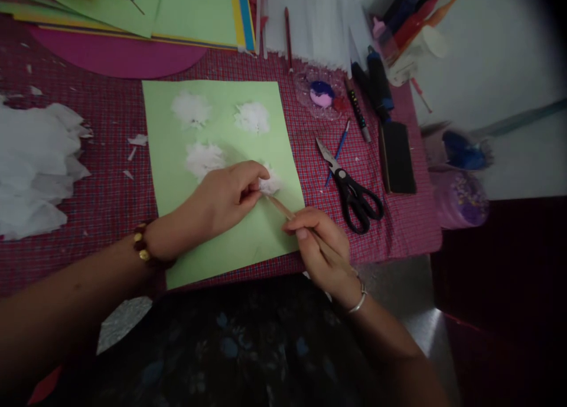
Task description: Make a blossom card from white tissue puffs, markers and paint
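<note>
A light green sheet of paper point(221, 241) lies on the checked tablecloth, with several white crumpled tissue tufts point(252, 117) on it. My left hand point(225, 197) rests over the sheet, its thumb and forefinger pinched on a white tissue tuft point(269, 184) at the lower right. Over the sheet's right edge, my right hand point(325, 247) grips a thin wooden stick point(281, 208). The stick's far end meets or nearly meets the pinched tuft; that tip is partly hidden by my left fingers.
Black-handled scissors point(349, 191) and a blue thin brush point(339, 150) lie right of the sheet, near a dark block point(397, 158). A glass paint dish point(322, 94) stands behind. White tissue sheets point(35, 165) and scraps lie left; coloured papers point(195, 11) are stacked at the back.
</note>
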`<action>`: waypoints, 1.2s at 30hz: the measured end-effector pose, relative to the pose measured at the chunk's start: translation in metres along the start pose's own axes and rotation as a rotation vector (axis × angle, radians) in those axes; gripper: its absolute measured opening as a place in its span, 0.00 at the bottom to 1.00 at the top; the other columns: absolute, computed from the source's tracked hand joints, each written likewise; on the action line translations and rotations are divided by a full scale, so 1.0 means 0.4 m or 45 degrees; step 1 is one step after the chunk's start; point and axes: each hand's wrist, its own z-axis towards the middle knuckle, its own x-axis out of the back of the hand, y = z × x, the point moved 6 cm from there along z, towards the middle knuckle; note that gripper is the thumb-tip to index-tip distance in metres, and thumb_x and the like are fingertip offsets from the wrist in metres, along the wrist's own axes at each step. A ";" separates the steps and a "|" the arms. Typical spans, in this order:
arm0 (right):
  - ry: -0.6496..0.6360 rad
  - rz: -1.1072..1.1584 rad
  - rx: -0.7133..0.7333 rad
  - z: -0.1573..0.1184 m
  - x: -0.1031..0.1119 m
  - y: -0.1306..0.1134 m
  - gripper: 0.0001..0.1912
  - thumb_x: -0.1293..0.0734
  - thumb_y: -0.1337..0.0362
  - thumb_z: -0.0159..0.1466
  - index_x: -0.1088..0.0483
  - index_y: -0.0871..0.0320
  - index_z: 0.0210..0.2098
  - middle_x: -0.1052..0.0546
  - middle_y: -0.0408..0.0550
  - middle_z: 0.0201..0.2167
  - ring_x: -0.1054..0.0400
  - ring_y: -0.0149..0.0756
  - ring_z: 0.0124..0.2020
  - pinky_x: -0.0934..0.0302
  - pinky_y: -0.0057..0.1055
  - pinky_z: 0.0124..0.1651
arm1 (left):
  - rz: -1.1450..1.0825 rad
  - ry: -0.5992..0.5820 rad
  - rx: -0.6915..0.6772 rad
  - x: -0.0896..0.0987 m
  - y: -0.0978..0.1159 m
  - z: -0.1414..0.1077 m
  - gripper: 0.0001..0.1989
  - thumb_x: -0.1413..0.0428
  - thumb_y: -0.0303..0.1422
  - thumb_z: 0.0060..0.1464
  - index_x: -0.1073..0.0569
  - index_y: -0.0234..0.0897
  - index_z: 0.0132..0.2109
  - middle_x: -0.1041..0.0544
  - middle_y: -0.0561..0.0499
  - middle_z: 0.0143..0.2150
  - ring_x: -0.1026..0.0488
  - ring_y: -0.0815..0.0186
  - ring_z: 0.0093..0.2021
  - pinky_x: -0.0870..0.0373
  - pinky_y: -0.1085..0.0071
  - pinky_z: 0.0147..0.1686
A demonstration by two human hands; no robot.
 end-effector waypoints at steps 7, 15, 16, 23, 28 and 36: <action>-0.102 -0.146 0.005 0.008 -0.018 -0.003 0.08 0.40 0.71 0.66 0.31 0.55 0.41 0.27 0.43 0.34 0.31 0.32 0.37 0.37 0.32 0.40 | 0.053 -0.003 -0.035 -0.004 -0.001 0.003 0.12 0.50 0.24 0.55 0.29 0.35 0.46 0.26 0.53 0.34 0.29 0.68 0.32 0.33 0.72 0.34; -0.229 -0.478 0.155 -0.006 -0.048 -0.010 0.08 0.41 0.72 0.66 0.33 0.56 0.42 0.28 0.49 0.38 0.34 0.39 0.42 0.38 0.39 0.46 | 0.599 -0.013 -0.416 -0.022 0.081 -0.107 0.12 0.54 0.24 0.61 0.26 0.31 0.42 0.24 0.41 0.42 0.27 0.55 0.44 0.28 0.60 0.43; -0.243 -0.511 0.173 -0.008 -0.051 -0.012 0.08 0.41 0.71 0.66 0.33 0.57 0.43 0.28 0.50 0.39 0.34 0.40 0.43 0.38 0.40 0.47 | 0.677 -0.026 -0.472 -0.029 0.091 -0.128 0.13 0.54 0.23 0.60 0.25 0.29 0.43 0.23 0.39 0.43 0.27 0.53 0.46 0.28 0.59 0.44; -0.363 -0.718 0.197 0.005 -0.076 -0.027 0.10 0.43 0.73 0.67 0.32 0.60 0.40 0.28 0.53 0.38 0.38 0.41 0.39 0.42 0.39 0.43 | 0.793 0.013 -0.544 -0.038 0.107 -0.176 0.16 0.55 0.20 0.59 0.24 0.26 0.46 0.23 0.36 0.48 0.28 0.52 0.49 0.29 0.59 0.45; -0.403 -0.800 0.207 0.016 -0.091 -0.027 0.09 0.43 0.72 0.67 0.31 0.61 0.38 0.29 0.52 0.35 0.41 0.41 0.37 0.44 0.39 0.40 | 0.787 0.026 -0.532 -0.047 0.097 -0.182 0.17 0.57 0.19 0.59 0.24 0.27 0.45 0.24 0.36 0.49 0.30 0.51 0.51 0.31 0.58 0.48; -0.434 -0.588 0.120 0.008 -0.062 -0.029 0.09 0.42 0.72 0.67 0.32 0.60 0.42 0.30 0.51 0.37 0.39 0.39 0.39 0.42 0.38 0.43 | 0.672 -0.084 -0.490 -0.022 0.086 -0.147 0.16 0.56 0.22 0.60 0.24 0.29 0.46 0.22 0.41 0.43 0.27 0.56 0.43 0.29 0.60 0.44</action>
